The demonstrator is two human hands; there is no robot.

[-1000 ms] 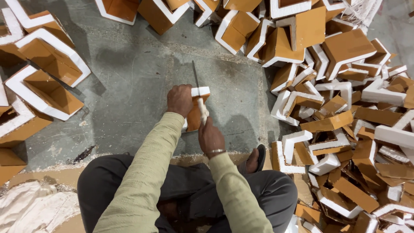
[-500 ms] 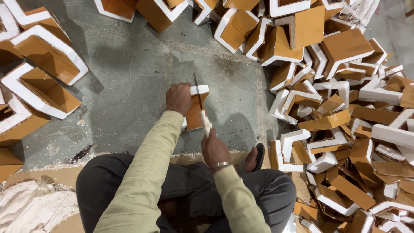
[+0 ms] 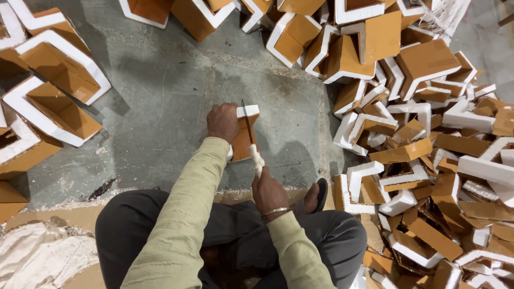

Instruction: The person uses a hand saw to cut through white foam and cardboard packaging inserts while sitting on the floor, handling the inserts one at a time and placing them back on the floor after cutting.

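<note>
My left hand grips a small orange piece with a white foam edge, holding it upright on the grey concrete floor. My right hand is closed on the white-wrapped handle of a thin-bladed knife. The dark blade runs up through the piece's top, beside my left hand. I am squatting, in dark trousers and pale green sleeves.
A large heap of orange-and-white foam offcuts fills the right side. Bigger U-shaped orange and white pieces lie at the left and along the top. A sandalled foot is by the heap. White dust and a crumpled sack lie at lower left.
My right hand has drawn back toward my body, pulling the knife down along the piece. My left hand and the piece stay in place.
</note>
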